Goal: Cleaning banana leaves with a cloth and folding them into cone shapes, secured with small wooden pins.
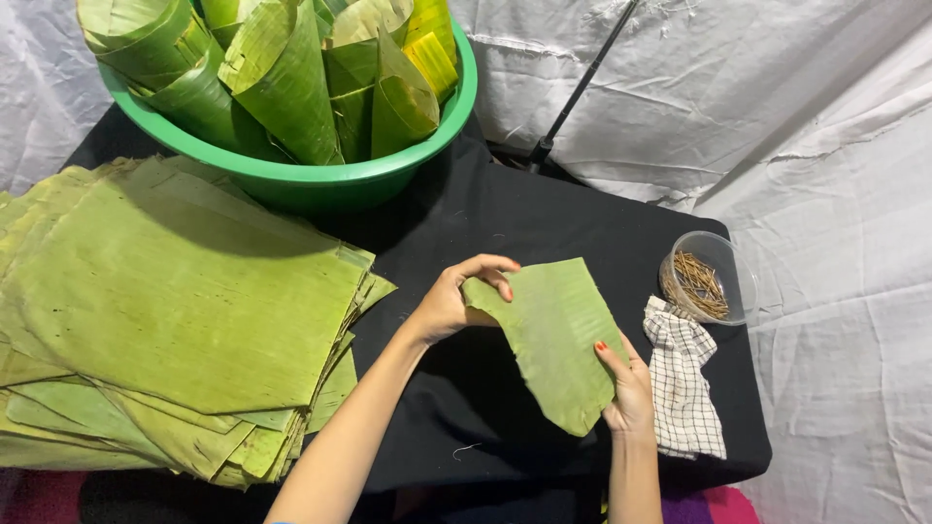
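While both hands work above the middle of the black-covered table [544,218], a single cut piece of banana leaf [555,340] is held between them, clear of the cloth. Left hand [456,301]: fingers closed on the upper left corner of the piece, thumb beneath and fingertips curled over its top edge. Right hand [626,388]: fingers closed on the lower right edge, thumb lying on the upper face and the remaining fingers hidden behind the leaf. The piece hangs roughly flat, tilted so that its long axis runs from upper left to lower right, pale green face towards the camera.

Left half of the table: a thick stack of flat banana leaf sheets [175,301], its edges fanned towards the near left corner. Far left corner: a green plastic basin [388,175], its base just behind the stack, filled with leaf cones [291,78] standing point down. Right edge: a clear round container [714,277] holding thin brown sticks [699,281], probably slivers of wood, though they are too fine to identify. Just in front of the container lies a checked white cloth [684,383], reaching to the near right corner and lying just beside the right hand. White sheeting [825,126] surrounds the table; a thin dark rod [582,87] leans across it behind the far edge.
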